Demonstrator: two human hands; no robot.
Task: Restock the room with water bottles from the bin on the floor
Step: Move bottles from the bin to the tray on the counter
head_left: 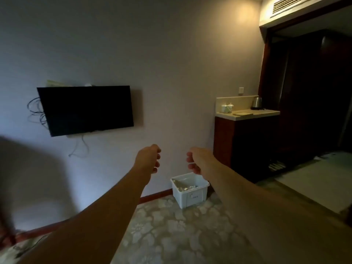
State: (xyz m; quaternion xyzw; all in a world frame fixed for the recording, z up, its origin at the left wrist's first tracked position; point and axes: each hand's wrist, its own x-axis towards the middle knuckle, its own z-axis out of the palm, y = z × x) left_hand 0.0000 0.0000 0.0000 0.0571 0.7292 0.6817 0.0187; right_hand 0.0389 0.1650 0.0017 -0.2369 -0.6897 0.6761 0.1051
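Note:
A white plastic bin [192, 197] stands on the patterned carpet against the wall, below and between my hands. Clear water bottles [187, 187] lie inside it, only partly visible. My left hand [149, 158] and my right hand [198, 160] are stretched forward at about the same height, well short of the bin. Both have their fingers loosely curled toward each other and hold nothing.
A dark wooden cabinet with a pale countertop [264, 112] stands right of the bin, bearing a kettle [257, 102], two lidded cups [227, 107] and a flat tray. A black TV [85, 110] hangs on the wall at left. A dark doorway opens far right.

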